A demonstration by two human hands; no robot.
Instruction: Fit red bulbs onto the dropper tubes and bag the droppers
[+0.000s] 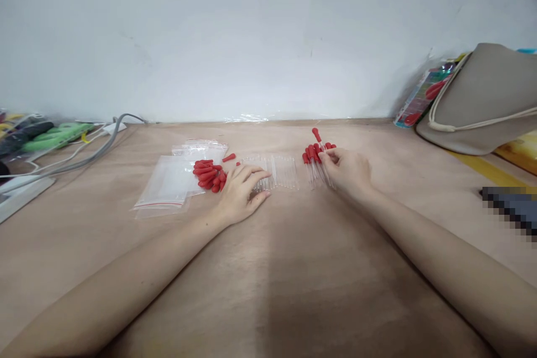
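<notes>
Several red rubber bulbs (pixel 206 172) lie heaped on the table, left of a row of clear glass tubes (pixel 282 172). My left hand (pixel 240 194) reaches over the left end of that row, thumb and index finger apart, seemingly holding nothing. Between the thumb and fingertips of my right hand (pixel 350 170) is a dropper (pixel 316 134), its red bulb pointing up and away. Just beneath it lies a bunch of droppers (pixel 311 154) with red bulbs and clear stems, partly hidden by my right hand.
Clear zip bags (pixel 161 182) lie left of the bulbs. A grey cable (pixel 103 151) and a green object (pixel 62 135) are farther left. On the right are a grey bag with a cord (pixel 486 98), a colourful package (pixel 423 98) and a dark pixelated object (pixel 512 208). A wall (pixel 268 39) stands behind.
</notes>
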